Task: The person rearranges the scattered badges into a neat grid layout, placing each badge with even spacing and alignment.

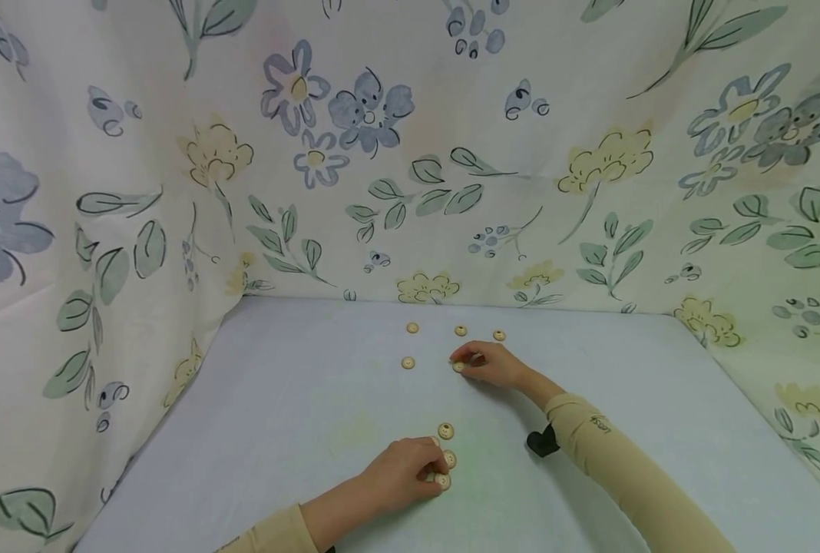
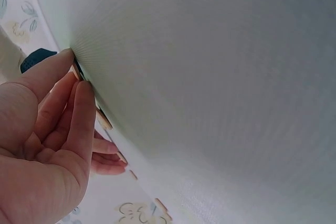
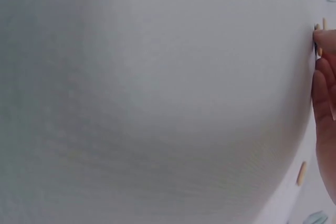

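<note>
In the head view my left hand (image 1: 405, 472) rests low on the table at the near middle, thumb and fingertips pinching a small round wooden disc (image 1: 441, 481) with dark marks on its face. Beside those fingers lie another wooden disc (image 1: 449, 459) and one slightly farther away (image 1: 446, 431); a further one is partly hidden by the hand. My right hand (image 1: 494, 364) reaches farther out and pinches a disc (image 1: 458, 367) at the tabletop. The left wrist view shows the left hand (image 2: 58, 129) with a disc edge-on between thumb and finger. Only part of the right hand (image 3: 326, 93) enters the right wrist view.
Three discs form a far row: left (image 1: 412, 327), middle disc (image 1: 461, 330) and right disc (image 1: 499, 336). Another disc (image 1: 408, 362) lies left of my right hand. A white cloth covers the table (image 1: 279, 399); floral curtains (image 1: 410, 230) hang behind and at both sides.
</note>
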Demonstrator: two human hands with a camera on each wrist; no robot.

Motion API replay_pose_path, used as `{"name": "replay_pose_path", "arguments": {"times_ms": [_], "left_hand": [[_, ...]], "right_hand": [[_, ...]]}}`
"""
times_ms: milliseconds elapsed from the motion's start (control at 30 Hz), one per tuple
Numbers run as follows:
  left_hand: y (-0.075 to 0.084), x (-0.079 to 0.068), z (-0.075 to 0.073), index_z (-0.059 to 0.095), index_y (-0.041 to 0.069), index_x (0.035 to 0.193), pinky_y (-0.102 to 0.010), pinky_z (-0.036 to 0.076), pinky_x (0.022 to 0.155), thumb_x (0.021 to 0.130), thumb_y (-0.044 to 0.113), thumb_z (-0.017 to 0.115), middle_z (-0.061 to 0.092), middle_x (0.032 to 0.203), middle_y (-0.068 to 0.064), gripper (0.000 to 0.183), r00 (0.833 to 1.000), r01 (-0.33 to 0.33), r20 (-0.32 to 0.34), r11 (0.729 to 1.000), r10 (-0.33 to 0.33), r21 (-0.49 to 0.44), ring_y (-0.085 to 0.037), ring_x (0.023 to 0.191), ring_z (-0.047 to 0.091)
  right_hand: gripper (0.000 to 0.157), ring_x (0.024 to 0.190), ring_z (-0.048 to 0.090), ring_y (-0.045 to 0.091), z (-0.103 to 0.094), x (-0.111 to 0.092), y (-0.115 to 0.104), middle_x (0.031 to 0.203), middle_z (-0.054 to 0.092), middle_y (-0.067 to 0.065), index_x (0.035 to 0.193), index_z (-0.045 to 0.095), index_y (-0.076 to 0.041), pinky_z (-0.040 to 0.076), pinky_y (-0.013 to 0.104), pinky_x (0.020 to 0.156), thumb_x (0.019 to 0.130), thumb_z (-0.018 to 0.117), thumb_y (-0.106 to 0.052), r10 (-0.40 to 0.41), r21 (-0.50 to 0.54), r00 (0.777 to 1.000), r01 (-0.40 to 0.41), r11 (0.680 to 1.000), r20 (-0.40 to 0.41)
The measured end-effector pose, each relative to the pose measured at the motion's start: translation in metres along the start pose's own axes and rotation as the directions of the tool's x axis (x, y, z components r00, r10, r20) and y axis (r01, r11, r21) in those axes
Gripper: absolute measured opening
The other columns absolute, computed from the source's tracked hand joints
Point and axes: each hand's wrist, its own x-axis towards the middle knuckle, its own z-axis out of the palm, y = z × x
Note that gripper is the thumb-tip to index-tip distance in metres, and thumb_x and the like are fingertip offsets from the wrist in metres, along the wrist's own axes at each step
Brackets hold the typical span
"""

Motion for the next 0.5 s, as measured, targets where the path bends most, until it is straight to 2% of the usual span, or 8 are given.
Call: {"name": "replay_pose_path", "arguments": {"times_ms": [500], "left_hand": [[0.0017, 0.0009, -0.0011, 0.069, 0.014, 0.088, -0.012, 0.038, 0.062, 0.083, 0.009, 0.075, 0.053, 0.077, 0.011, 0.009, 1.0, 0.019, 0.011, 1.0, -0.019, 0.002, 0.002, 0.066, 0.046]], "right_hand": [[0.026, 0.108, 0.058, 0.025, 0.0023, -0.0025, 0.0025, 0.116, 0.065, 0.006, 0.116, 0.066, -0.006, 0.048, 0.043, 0.091, 0.09, 0.066, -0.004, 0.005, 0.045, 1.0, -0.005, 0.999, -0.003]]}}
